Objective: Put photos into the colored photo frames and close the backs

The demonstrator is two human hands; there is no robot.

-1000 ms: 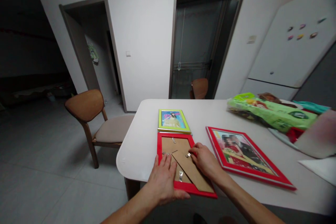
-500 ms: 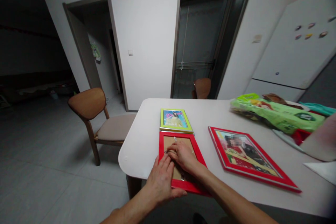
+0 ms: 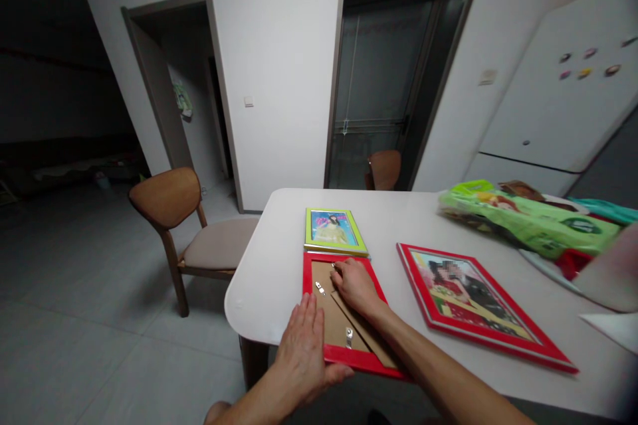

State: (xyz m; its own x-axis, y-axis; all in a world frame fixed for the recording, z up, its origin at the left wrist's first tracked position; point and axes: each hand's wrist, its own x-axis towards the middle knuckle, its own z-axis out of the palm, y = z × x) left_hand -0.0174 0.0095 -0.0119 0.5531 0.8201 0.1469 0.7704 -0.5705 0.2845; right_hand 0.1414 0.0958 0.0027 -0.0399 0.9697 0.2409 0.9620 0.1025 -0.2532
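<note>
A red photo frame (image 3: 315, 264) lies face down at the table's near edge, its brown backing board (image 3: 339, 319) showing. My left hand (image 3: 304, 339) rests along the frame's left side, fingers stretched out, thumb over the near edge. On the backing's upper part, my right hand (image 3: 356, 285) has its fingers curled together at a small metal clip (image 3: 333, 267), which they partly cover. A second metal clip (image 3: 319, 289) sits by the left side, and a metal hanger (image 3: 349, 337) lower down. A folding stand leg (image 3: 366, 329) runs beneath my right wrist.
A green photo frame (image 3: 309, 229) touches the red frame's far edge. Right of my hands lies another red frame (image 3: 423, 305) with a picture facing up. Green packaging (image 3: 528, 212) lies on the white table (image 3: 399, 212) at the right. A chair (image 3: 219, 242) stands left.
My right hand has moved from the left side of the backing to its top clip, uncovering the left clip and lower hanger. My left hand stays on the frame's left side.
</note>
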